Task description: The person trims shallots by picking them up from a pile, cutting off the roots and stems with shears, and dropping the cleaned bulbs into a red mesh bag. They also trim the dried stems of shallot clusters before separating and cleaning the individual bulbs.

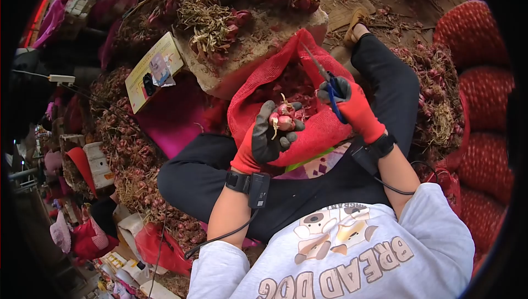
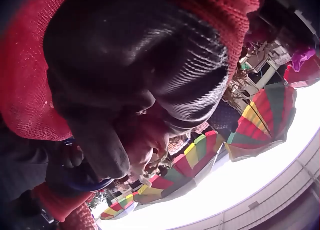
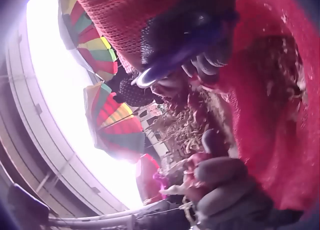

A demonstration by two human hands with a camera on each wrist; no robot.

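My left hand (image 1: 265, 142), in a red glove with a grey palm, grips a small bunch of red shallots (image 1: 282, 118) over an open red mesh bag (image 1: 258, 87) on my lap. The left wrist view shows that glove (image 2: 140, 65) close up, with a shallot (image 2: 147, 146) under the curled fingers. My right hand (image 1: 353, 103), gloved the same way, holds blue-handled scissors (image 1: 332, 90) with the blades pointing up and left, a little right of the shallots. In the right wrist view the scissors' handle (image 3: 167, 65) sits by the bag's mesh (image 3: 280, 115).
Heaps of shallots with dry stems (image 1: 209, 18) lie on a pale block ahead and along the ground at left (image 1: 129, 156). Filled red mesh sacks (image 1: 481, 95) stack up at right. A yellow card (image 1: 154, 71) lies nearby. Striped umbrellas (image 2: 265, 115) stand overhead.
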